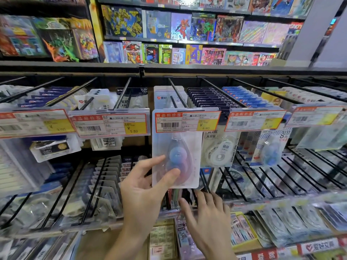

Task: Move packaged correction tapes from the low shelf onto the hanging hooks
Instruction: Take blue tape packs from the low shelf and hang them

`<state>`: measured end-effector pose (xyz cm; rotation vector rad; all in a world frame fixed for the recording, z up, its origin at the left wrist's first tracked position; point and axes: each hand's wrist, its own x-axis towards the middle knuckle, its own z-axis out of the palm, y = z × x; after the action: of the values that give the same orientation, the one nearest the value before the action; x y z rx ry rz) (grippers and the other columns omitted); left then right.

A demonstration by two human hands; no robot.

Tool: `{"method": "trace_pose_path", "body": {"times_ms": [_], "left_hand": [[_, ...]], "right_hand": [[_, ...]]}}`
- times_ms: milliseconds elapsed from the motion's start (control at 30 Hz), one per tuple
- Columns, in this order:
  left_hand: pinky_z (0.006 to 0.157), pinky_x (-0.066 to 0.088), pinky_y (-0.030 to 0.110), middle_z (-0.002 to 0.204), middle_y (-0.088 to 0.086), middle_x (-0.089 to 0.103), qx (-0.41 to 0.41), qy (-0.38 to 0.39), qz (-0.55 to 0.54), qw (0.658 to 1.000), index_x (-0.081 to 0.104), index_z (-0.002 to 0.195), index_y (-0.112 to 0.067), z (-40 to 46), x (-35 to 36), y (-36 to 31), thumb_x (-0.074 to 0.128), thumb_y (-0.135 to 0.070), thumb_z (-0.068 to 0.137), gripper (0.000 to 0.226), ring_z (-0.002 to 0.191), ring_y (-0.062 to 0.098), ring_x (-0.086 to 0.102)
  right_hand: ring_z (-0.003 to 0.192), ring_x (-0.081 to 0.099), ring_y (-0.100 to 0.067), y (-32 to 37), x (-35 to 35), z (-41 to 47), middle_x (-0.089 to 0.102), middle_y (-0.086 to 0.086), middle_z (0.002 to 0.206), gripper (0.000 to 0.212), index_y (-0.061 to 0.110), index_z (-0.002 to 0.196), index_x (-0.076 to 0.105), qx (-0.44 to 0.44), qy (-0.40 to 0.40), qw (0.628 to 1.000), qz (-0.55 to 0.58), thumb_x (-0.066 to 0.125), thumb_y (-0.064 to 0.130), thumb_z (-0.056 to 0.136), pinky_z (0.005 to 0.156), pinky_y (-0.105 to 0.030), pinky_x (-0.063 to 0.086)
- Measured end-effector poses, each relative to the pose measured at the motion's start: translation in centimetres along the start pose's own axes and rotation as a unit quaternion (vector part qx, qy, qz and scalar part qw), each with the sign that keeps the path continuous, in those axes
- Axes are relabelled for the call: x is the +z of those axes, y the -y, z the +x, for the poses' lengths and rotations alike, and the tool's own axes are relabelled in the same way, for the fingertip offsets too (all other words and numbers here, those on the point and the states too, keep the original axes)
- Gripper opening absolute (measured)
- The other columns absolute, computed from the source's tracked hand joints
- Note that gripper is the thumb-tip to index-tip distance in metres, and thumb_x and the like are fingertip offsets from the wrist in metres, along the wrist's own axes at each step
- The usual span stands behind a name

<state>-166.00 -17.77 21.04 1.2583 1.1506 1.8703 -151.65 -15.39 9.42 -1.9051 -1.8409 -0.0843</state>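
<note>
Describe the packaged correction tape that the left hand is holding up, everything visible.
The packaged correction tape is a clear plastic blister on a pale card with rounded corners, holding a teardrop-shaped dispenser tinted blue and pink. It hangs upright in front of the hook row, its top edge hidden behind the red-and-yellow price tag marked 6.80. The left hand pinches its lower left part, thumb on the front. The right hand is below, not touching it.

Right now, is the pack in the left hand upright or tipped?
Upright: the pack hangs straight below the price tag, pinched by the left hand.
</note>
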Motion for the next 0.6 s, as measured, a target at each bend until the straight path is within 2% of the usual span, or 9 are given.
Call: {"method": "trace_pose_path", "body": {"times_ms": [133,400,500,600], "left_hand": [[0.071,0.053,0.013,0.087,-0.01,0.078,-0.022,-0.012,-0.023,0.999,0.075,0.088,-0.019,-1.2,0.5,0.3,0.082,-0.016,0.061,0.028,0.084,0.005,0.073],[0.075,0.057,0.018,0.091,-0.008,0.078,-0.032,-0.018,-0.055,0.998,0.076,0.093,-0.02,-1.3,1.1,-0.4,0.081,-0.018,0.063,0.03,0.086,0.009,0.074],[0.07,0.054,0.013,0.089,-0.016,0.077,-0.042,-0.018,-0.055,0.997,0.074,0.093,-0.025,-0.4,1.4,-0.3,0.081,-0.023,0.063,0.03,0.083,0.002,0.073],[0.072,0.053,0.013,0.091,-0.013,0.077,-0.052,-0.044,-0.057,0.996,0.075,0.093,-0.025,0.6,1.6,1.2,0.083,-0.016,0.068,0.028,0.085,0.001,0.072]], "right_hand": [[0.105,0.065,-0.031,0.0,0.0,-0.1,0.074,0.001,0.097,0.071,0.024,0.098,0.07,0.002,-0.01,1.0,0.007,0.021,0.075,0.094,0.08,-0.043,0.049],[0.108,0.064,-0.029,0.0,0.1,-0.1,0.073,0.004,0.098,0.071,0.026,0.102,0.07,0.008,0.009,1.0,0.003,0.02,0.076,0.093,0.082,-0.043,0.048],[0.109,0.064,-0.029,0.1,0.1,-0.1,0.073,0.004,0.101,0.071,0.026,0.107,0.07,0.01,0.016,1.0,-0.003,0.02,0.075,0.093,0.082,-0.043,0.047],[0.105,0.064,-0.03,0.1,0.1,-0.1,0.074,0.002,0.1,0.074,0.025,0.109,0.072,0.007,0.015,1.0,0.002,0.019,0.075,0.094,0.08,-0.043,0.048]]}}
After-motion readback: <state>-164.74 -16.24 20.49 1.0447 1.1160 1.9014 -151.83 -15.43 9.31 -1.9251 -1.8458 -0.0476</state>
